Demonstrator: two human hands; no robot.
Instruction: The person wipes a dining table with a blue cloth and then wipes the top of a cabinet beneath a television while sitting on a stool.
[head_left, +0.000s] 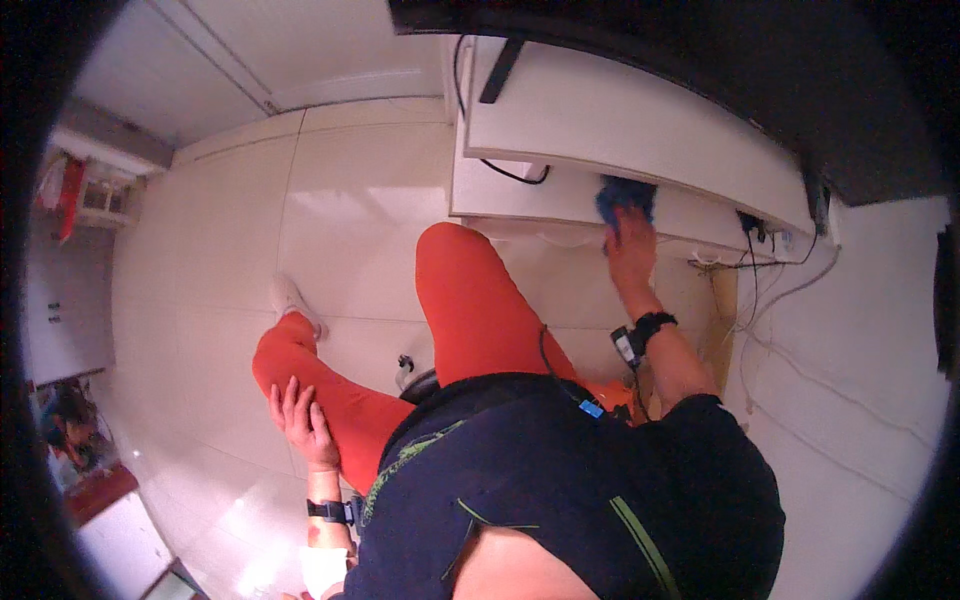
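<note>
My right hand is closed on a dark blue cloth, which lies against the lower white shelf of a piece of furniture, just under the front edge of the upper shelf. My left hand rests on the red trousers at my left leg, its fingers apart and holding nothing. Both wrists bear black straps. Part of the cloth is hidden by the upper shelf.
A black screen-like panel overhangs the upper white shelf. A black cable loops over the lower shelf's left part. Plugs and cables gather at its right end. Tiled floor spreads at left, with cabinets beyond.
</note>
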